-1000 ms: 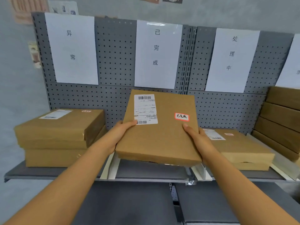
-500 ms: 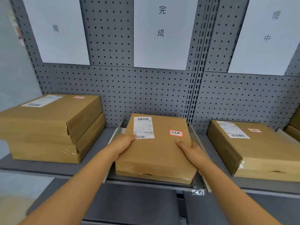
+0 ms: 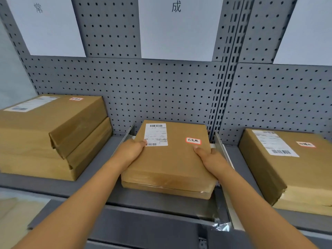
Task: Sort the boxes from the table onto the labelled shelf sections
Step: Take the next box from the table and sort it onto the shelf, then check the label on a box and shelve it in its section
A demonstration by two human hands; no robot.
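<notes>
A flat brown cardboard box with a white shipping label and a red-edged sticker lies flat in the middle shelf section, between two metal dividers. My left hand grips its left edge, thumb on the label. My right hand grips its right edge, thumb on top near the sticker. The box sits below the middle white paper sign on the pegboard.
Two stacked brown boxes fill the left section under another sign. One brown box lies in the right section. The grey shelf has its front lip close to me. Dividers flank the middle bay.
The box has gone from tilted up in the air to lying flat on the middle shelf, then slid deeper toward the pegboard. My view has moved closer.
</notes>
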